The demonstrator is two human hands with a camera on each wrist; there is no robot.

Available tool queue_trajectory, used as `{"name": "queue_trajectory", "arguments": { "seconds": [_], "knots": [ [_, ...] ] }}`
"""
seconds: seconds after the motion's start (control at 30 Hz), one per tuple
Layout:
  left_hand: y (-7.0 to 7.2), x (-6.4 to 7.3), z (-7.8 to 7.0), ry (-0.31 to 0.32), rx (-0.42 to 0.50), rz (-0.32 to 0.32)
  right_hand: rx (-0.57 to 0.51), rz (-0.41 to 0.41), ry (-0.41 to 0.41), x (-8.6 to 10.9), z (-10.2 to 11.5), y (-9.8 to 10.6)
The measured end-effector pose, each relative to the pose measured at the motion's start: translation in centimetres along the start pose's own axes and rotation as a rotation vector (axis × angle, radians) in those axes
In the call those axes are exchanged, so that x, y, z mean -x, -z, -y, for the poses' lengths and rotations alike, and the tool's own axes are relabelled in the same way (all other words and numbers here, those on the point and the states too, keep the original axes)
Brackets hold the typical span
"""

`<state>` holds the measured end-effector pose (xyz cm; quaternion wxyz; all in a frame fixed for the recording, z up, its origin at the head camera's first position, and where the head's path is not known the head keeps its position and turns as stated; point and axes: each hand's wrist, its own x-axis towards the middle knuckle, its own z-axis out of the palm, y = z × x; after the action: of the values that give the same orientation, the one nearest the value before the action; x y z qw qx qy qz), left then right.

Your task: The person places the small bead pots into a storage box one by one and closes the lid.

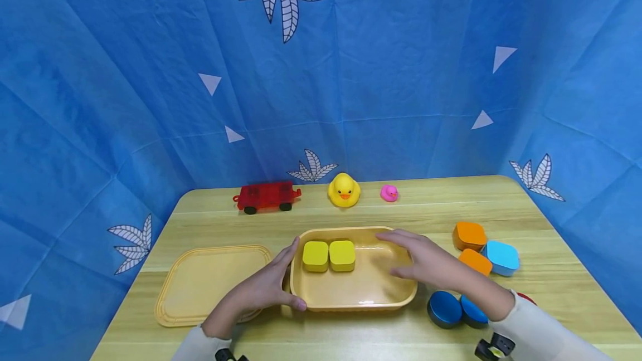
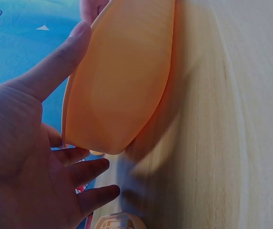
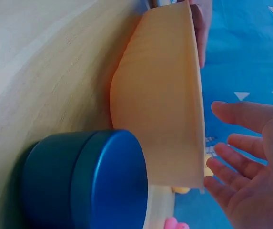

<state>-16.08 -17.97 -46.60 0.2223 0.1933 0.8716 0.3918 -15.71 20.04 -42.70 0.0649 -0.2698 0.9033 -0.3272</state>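
A light orange plastic box (image 1: pixel 356 302) without its lid stands in the middle of the table. Two yellow rounded blocks (image 1: pixel 328 256) sit side by side in its left half. My left hand (image 1: pixel 268 286) spreads round the left end, thumb at the front rim and fingertips near the back corner. Seen from the left wrist, the thumb of this hand (image 2: pixel 36 119) lies along the rim and the fingers are loosely extended. Over the right end hovers my right hand (image 1: pixel 426 258), fingers spread and nothing in them.
A matching lid (image 1: pixel 210 283) lies left of the box. Orange blocks (image 1: pixel 470 235), a light blue block (image 1: pixel 503 258) and dark blue round pieces (image 1: pixel 444 310) lie to the right, some under my forearm. Behind stand a red toy wagon (image 1: pixel 266 196), a yellow duck (image 1: pixel 344 190) and a pink duck (image 1: pixel 389 193).
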Motion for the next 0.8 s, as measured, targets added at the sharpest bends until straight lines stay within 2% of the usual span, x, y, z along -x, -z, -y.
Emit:
{"name": "queue_trajectory", "arguments": {
  "seconds": [0.33,0.53,0.7,0.8],
  "knots": [
    [0.0,0.0,-0.1,0.009,0.008,0.000,0.001,-0.063,-0.045,3.0,-0.8,1.5],
    [0.0,0.1,0.0,0.016,0.021,0.002,-0.019,-0.060,-0.059,4.7,-1.4,1.8],
    [0.0,0.0,0.0,0.025,0.023,0.002,0.019,-0.078,-0.066,6.2,-2.1,1.7],
    [0.0,0.0,0.0,0.029,0.026,0.001,0.025,-0.056,-0.097,7.0,-2.3,1.7]
  ]
}}
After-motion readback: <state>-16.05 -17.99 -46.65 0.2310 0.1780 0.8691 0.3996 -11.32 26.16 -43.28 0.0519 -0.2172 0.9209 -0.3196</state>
